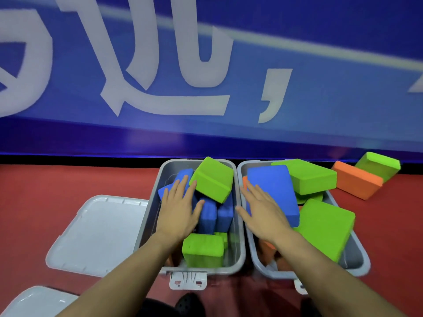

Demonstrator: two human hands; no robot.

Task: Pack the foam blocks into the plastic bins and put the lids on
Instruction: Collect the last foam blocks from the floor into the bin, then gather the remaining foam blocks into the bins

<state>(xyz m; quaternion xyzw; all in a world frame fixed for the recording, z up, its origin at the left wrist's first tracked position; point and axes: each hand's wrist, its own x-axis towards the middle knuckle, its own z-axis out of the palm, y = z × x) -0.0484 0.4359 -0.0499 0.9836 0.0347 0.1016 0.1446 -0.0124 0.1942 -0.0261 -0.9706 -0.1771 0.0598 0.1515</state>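
Left hand (pixel 180 207) is flat, fingers spread, pressing blue blocks (pixel 212 216) standing on end in the left bin (pixel 146 216). Right hand (pixel 261 211), also flat, rests on a blue block (pixel 274 186) lying lengthwise away from the person in the right bin (pixel 357 259). Two lids (pixel 91 234) lie left on the floor.

An indoor play or activity hall: red carpeted floor (pixel 68 181), big blue lettered banner wall (pixel 320 99) at the far side.

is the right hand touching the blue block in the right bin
Touching. The head view shows the right hand lying flat, fingers straight, on the top face of the blue block in the right bin, with no gap visible between them.
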